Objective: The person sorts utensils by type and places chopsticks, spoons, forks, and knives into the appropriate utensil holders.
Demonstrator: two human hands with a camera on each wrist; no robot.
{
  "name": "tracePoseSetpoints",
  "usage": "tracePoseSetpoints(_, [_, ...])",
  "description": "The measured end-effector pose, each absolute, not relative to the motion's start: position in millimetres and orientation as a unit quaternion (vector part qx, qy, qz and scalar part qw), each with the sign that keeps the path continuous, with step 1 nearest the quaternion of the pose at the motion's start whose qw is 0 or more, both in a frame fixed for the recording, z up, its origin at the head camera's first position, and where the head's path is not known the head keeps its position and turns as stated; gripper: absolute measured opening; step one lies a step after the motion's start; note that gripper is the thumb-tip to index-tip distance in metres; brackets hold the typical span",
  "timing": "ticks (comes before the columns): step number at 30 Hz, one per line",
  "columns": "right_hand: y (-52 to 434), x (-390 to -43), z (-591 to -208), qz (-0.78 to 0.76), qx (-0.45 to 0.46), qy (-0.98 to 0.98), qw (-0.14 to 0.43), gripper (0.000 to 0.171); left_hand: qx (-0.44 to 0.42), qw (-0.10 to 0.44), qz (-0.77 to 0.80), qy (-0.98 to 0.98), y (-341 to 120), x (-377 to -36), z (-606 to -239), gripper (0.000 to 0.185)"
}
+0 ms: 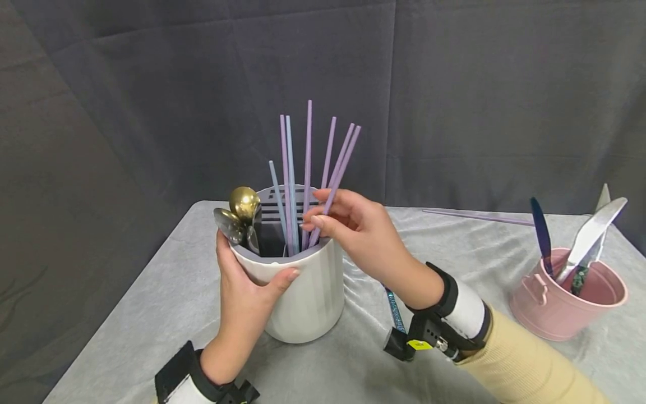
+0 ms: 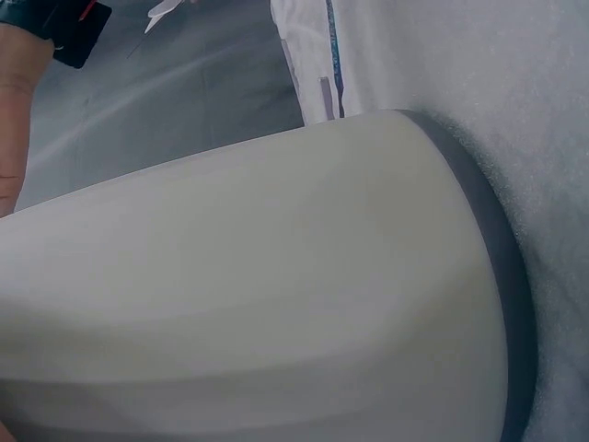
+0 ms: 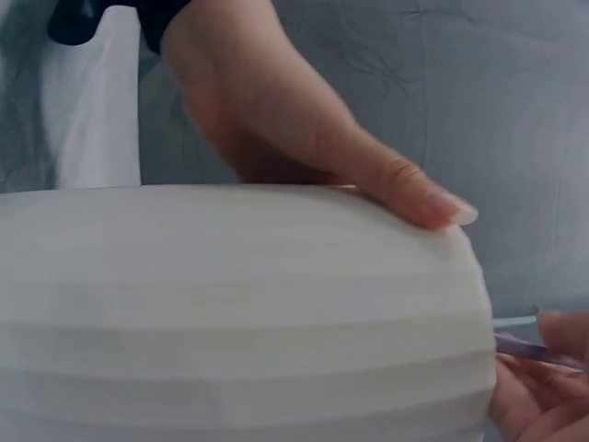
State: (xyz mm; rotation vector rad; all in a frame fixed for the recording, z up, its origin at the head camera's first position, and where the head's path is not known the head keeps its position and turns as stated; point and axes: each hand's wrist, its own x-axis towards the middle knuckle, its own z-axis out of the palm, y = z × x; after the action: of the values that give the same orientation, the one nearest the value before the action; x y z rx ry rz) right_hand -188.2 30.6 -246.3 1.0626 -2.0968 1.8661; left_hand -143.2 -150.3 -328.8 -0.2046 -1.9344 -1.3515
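Observation:
A white ribbed utensil holder [image 1: 308, 303] stands on the grey cloth, its grey slotted back facing me. My left hand [image 1: 247, 297] grips its left side near the rim, the thumb lying across the front. Between thumb and fingers my right hand [image 1: 360, 230] pinches a purple chopstick [image 1: 350, 151], whose lower end is inside the right part of the holder. Several other purple chopsticks [image 1: 308, 146] and blue chopsticks [image 1: 290, 174] stand there too. A gold spoon [image 1: 244, 202] and a silver spoon [image 1: 229, 225] lean in the left part. In the left wrist view, the holder's wall [image 2: 258, 258] fills the middle.
At the right stands a pink bucket [image 1: 540, 314] with a dark blue knife [image 1: 540, 235] and silver knives [image 1: 593, 233] in it. A purple chopstick [image 1: 479, 217] lies near the table's back edge. Behind my right wrist, a blue patterned strip [image 1: 395, 308] is partly hidden.

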Motion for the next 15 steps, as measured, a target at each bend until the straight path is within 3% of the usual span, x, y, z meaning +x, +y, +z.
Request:
tracePoseSetpoints(4, [39,-190,-252,0.634,0.363,-0.677,0.085,0.041,-0.079,0.375,-0.530,-0.756,-149,-143,-328,0.126])
tracePoseSetpoints(11, [60,-204,-262,0.665,0.338,-0.652,0.135,0.028,-0.078,0.379,-0.528,-0.756,-149,-143,-329,0.126])
tracePoseSetpoints(15, [70,-226,-277,0.648,0.252,-0.712,0.100,0.025,-0.076,0.381,-0.526,-0.756,-150,-143,-330,0.126])
